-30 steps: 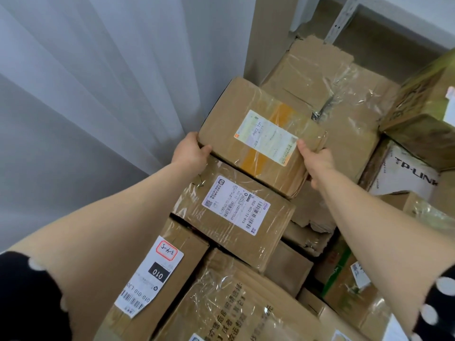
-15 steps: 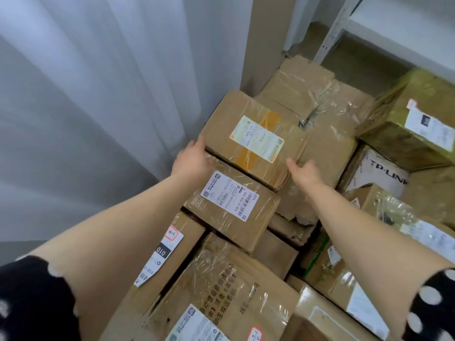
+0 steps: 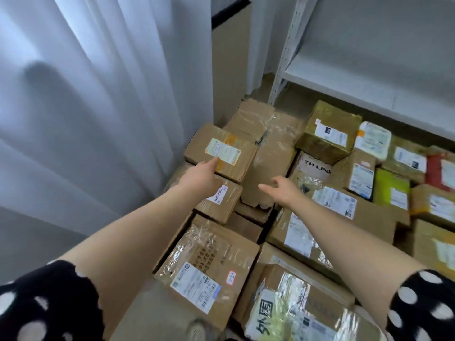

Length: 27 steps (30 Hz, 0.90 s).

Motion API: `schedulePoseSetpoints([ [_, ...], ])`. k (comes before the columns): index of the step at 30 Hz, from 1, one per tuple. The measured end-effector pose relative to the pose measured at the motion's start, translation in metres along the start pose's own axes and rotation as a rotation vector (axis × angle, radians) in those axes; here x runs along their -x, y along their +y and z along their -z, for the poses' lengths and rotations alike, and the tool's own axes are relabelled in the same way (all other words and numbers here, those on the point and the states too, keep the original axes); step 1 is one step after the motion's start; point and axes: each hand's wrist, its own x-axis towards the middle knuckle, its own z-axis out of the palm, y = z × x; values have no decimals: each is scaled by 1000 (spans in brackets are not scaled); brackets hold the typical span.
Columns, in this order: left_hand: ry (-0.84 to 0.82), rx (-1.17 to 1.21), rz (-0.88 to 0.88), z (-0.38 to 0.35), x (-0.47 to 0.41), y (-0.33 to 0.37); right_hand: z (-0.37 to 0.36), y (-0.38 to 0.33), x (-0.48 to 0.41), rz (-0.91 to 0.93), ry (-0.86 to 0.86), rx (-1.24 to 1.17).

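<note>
Change: both hands have let go of the brown cardboard box with the pale green label and drawn back from its sides; it now lies set down.
Left hand: left hand is stretched forward on a straight arm, palm down, its fingers released and extended, one tip touching the box's near edge by the label.
Right hand: right hand hovers apart from the box, fingers spread and relaxed, grasping nothing, above a crumpled flat cardboard sheet.
Box position: on top of a taped brown box with a white barcode label, in the corner of the pile.
Edges: its left side lies just beside the white curtain; its right side meets the crumpled sheet.
Open room: parcels are packed closely on the right, under the white metal shelf; free space lies only above the pile.
</note>
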Motion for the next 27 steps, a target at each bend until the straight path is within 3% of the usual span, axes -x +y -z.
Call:
schedulePoseSetpoints([
  [17,-73,-164,-491,-8,184,151,43,99,281,-166,258,-98],
  [27,-59,-264,-664,-46,258,282,90,194,374,-236,363,-151],
])
